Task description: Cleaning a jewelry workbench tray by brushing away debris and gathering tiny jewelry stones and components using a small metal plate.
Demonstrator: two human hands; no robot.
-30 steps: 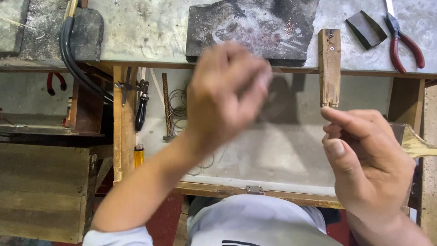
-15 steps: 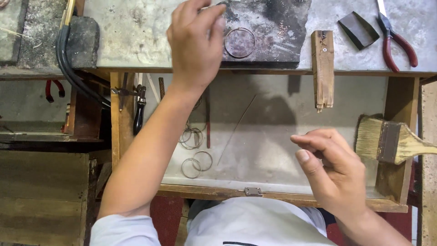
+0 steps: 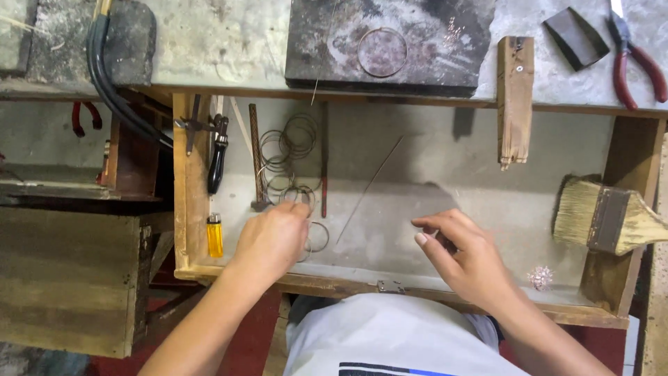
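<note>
The left hand (image 3: 273, 240), lately up at the dark slab, has been lowered into the drawer, fingertips pinched on thin wire rings (image 3: 292, 163). The right hand (image 3: 465, 259) is held loosely curled, empty. One round wire ring (image 3: 382, 52) is left on the dark soldering slab (image 3: 445, 42) on the counter (image 3: 209, 42).

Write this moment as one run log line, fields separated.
left hand: on wire rings in drawer | right hand: empty, hovering | ring on slab

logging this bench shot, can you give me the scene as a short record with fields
left hand: in the open drawer, fingertips on the wire rings
right hand: over the drawer floor, grip unclear
on block: one ring lies on the dark block
drawer left: hammer, yellow lighter
drawer right: paintbrush
benchtop: red pliers
</note>
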